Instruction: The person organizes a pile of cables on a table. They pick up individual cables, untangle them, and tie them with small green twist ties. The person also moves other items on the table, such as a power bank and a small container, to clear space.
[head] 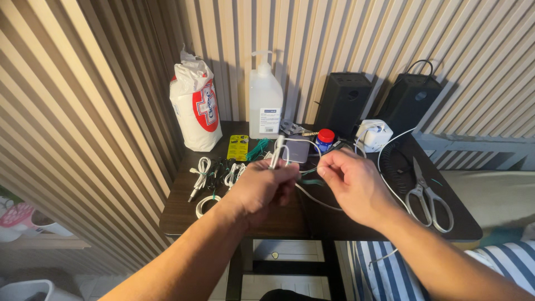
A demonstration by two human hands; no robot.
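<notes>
My left hand (262,187) is closed around a bunched white cable (277,151), whose plug end sticks up above the fist. My right hand (351,181) pinches a thin green twist tie (310,174) just beside the left hand, over the middle of a small dark table (184,214). A loose length of the white cable (315,202) trails down below both hands.
Bundled white cables (202,173) lie at the left of the table. A white bag (195,106), a clear pump bottle (264,103) and two black speakers (341,103) stand at the back. Scissors (426,195) lie at the right, near a white charger (373,134).
</notes>
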